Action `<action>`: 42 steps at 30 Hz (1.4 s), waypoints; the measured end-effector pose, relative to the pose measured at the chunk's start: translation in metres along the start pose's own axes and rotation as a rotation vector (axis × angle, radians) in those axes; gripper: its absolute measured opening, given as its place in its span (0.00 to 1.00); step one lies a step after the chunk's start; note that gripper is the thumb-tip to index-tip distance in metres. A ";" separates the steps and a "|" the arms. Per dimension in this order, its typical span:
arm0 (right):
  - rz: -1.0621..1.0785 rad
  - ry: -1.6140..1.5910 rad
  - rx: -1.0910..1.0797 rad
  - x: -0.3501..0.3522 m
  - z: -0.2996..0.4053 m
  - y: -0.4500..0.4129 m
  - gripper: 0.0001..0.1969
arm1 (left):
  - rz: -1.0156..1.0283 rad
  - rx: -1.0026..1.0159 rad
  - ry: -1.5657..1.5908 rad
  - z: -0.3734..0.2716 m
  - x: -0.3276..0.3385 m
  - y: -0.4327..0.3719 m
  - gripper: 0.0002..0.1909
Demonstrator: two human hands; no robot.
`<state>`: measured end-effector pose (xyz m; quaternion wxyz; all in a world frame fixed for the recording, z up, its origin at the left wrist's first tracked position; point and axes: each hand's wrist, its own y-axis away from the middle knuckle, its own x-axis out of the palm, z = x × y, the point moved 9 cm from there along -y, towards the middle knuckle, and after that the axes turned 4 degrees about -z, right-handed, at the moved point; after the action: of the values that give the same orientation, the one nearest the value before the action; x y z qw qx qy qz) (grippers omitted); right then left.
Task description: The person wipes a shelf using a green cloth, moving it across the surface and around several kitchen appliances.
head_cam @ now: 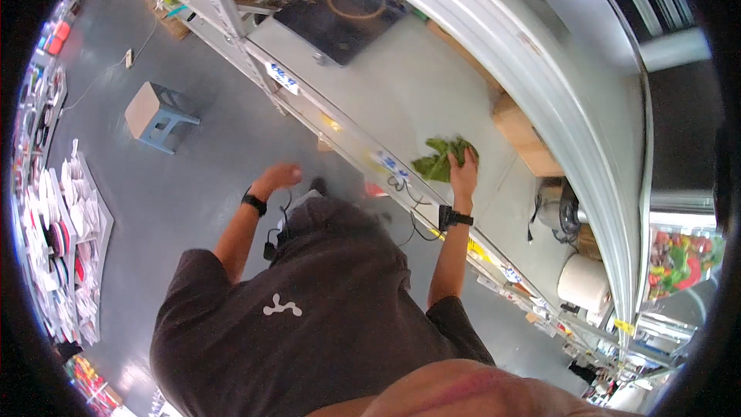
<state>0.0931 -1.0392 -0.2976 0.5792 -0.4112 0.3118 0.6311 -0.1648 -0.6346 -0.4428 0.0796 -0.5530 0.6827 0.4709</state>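
On the pale shelf surface [405, 87], my right hand [465, 176] presses down on a crumpled green cloth [434, 167], its fingers over the cloth's right part. My left hand [281, 178] hangs in the air over the grey floor, away from the shelf, with its fingers curled; nothing shows in it. Each wrist wears a black band. A black induction cooktop [341, 14] lies on the same shelf, farther along towards the top of the view.
Cardboard boxes [524, 139] line the shelf's back, near a coiled black cable and a white roll [583, 282]. A metal rail [353, 136] edges the shelf, with cables hanging there. A stool [156, 117] stands on the floor at left; stocked racks [75, 243] are beyond.
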 end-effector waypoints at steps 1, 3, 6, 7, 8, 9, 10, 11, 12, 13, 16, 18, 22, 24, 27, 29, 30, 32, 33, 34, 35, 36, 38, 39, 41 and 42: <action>-0.079 0.025 0.016 -0.004 0.001 0.000 0.29 | -0.028 -0.046 0.019 0.045 0.021 0.000 0.21; -0.156 0.019 0.009 -0.001 0.011 -0.015 0.28 | -0.144 -0.229 0.072 0.178 0.103 -0.003 0.16; -0.227 0.128 0.112 0.011 -0.005 -0.025 0.25 | 0.110 -0.412 0.549 0.215 0.158 0.078 0.16; -0.220 0.135 0.101 0.013 0.004 -0.031 0.25 | 0.260 -0.574 0.747 0.209 0.180 0.115 0.16; -0.166 0.117 0.072 0.018 0.016 -0.039 0.25 | 0.410 -0.533 0.535 0.216 0.204 0.138 0.15; -0.118 0.101 0.037 0.025 0.029 -0.050 0.25 | 0.457 -0.575 0.488 0.217 0.218 0.155 0.14; -0.067 0.027 0.051 0.036 0.039 -0.060 0.26 | 0.509 -0.611 0.430 0.214 0.222 0.170 0.14; -0.065 0.024 0.038 0.042 0.050 -0.065 0.26 | 0.466 -0.741 0.537 0.208 0.223 0.184 0.14; -0.071 0.061 -0.007 0.050 0.062 -0.069 0.26 | 0.445 -0.547 0.507 0.198 0.221 0.182 0.15; -0.073 0.090 -0.061 0.064 0.077 -0.074 0.26 | 0.392 -0.539 0.528 0.190 0.218 0.183 0.15; -0.019 0.075 -0.207 0.086 0.149 -0.096 0.27 | 0.124 -0.664 0.864 0.166 0.197 0.184 0.16; 0.170 0.198 -0.135 0.087 0.194 -0.116 0.27 | -0.092 -0.513 1.000 0.185 0.206 0.169 0.16; 0.023 0.310 -0.342 0.132 0.188 -0.195 0.24 | -0.202 -0.583 0.616 0.176 0.171 0.141 0.17; 0.194 0.403 -0.260 0.163 0.170 -0.246 0.24 | -0.535 -0.062 0.250 0.121 0.101 0.131 0.15; 0.225 0.392 -0.222 0.184 0.140 -0.305 0.25 | -0.459 -0.268 0.524 0.147 0.114 0.106 0.14; 0.386 0.362 -0.177 0.183 0.168 -0.296 0.26 | -0.403 -0.485 0.816 0.188 0.166 0.102 0.14; 0.415 0.362 -0.187 0.177 0.176 -0.287 0.28 | -0.396 -0.535 0.960 0.203 0.183 0.101 0.14; 0.305 0.393 -0.247 0.185 0.142 -0.296 0.29 | -0.360 -0.464 0.849 0.205 0.175 0.088 0.14; 0.258 0.319 -0.374 0.182 0.167 -0.276 0.29 | -0.341 -0.452 0.794 0.216 0.183 0.090 0.14; 0.218 0.250 -0.491 0.171 0.193 -0.243 0.29 | -0.326 -0.442 0.743 0.226 0.194 0.092 0.15; 0.186 0.175 -0.597 0.153 0.212 -0.207 0.29 | -0.304 -0.610 1.054 0.255 0.236 0.098 0.14; 0.313 0.221 -0.443 0.150 0.207 -0.192 0.30 | -0.267 -0.763 1.357 0.267 0.273 0.104 0.13; 0.291 0.289 -0.413 0.145 0.194 -0.169 0.32 | -0.260 -0.436 0.701 0.242 0.222 0.089 0.15; 0.260 0.290 -0.398 0.137 0.196 -0.146 0.33 | -0.245 -0.269 0.377 0.231 0.207 0.086 0.15; 0.186 0.257 -0.405 0.121 0.195 -0.111 0.31 | -0.243 -0.103 0.056 0.242 0.215 0.082 0.17; 0.177 0.241 -0.418 0.116 0.190 -0.100 0.31 | -0.217 -0.090 0.069 0.260 0.225 0.071 0.18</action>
<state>0.1626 -0.8057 -0.3030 0.3828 -0.5655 0.2759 0.6764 -0.4152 -0.6012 -0.6862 0.0818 -0.6427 0.5993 0.4702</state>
